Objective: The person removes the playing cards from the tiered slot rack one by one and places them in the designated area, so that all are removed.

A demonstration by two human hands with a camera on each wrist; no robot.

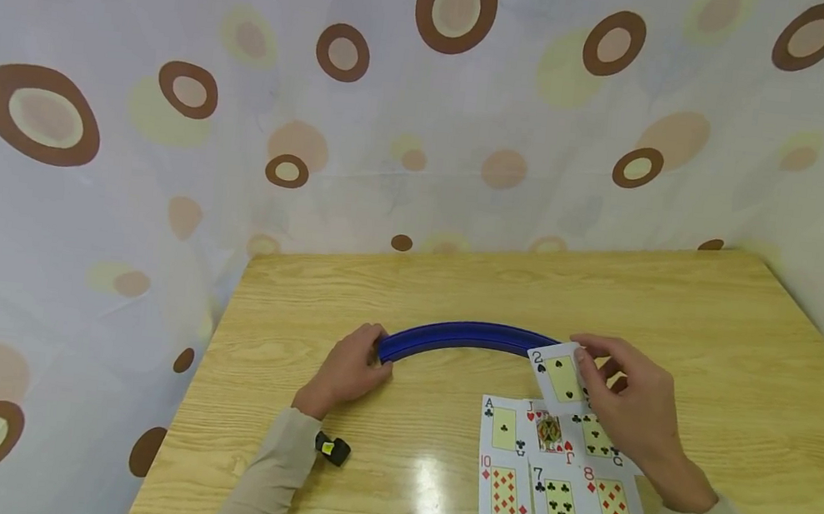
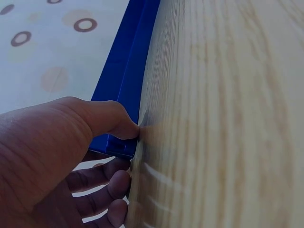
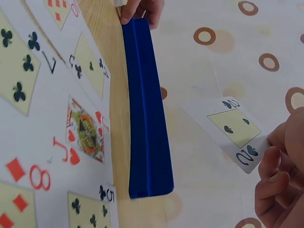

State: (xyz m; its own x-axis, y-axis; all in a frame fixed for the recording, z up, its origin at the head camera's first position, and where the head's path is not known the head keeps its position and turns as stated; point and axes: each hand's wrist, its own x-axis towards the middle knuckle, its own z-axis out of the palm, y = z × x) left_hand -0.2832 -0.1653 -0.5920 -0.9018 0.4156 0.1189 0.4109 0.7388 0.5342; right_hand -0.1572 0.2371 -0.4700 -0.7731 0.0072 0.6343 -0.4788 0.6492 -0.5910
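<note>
My left hand [image 1: 347,372] grips the left end of a curved blue playing card holder [image 1: 464,334] on the table. In the left wrist view its thumb [image 2: 111,118] lies across the holder's end, other fingers curled below. My right hand [image 1: 634,398] pinches the two of spades [image 1: 558,377] by one edge. In the head view that card overlaps the holder's right end; in the right wrist view it is apart from the holder [image 3: 147,109]. Face-up cards lie below: ace of clubs [image 1: 503,426], jack of hearts [image 1: 548,432], five of clubs [image 3: 90,211], partly hidden.
A nearer row has the ten of diamonds [image 1: 504,491], seven of clubs [image 1: 561,507] and eight of diamonds [image 1: 611,502]. The wooden table [image 1: 286,302] ends at a patterned curtain [image 1: 366,118] behind and at the sides. Black wrist straps [image 1: 335,450] show at both sleeves.
</note>
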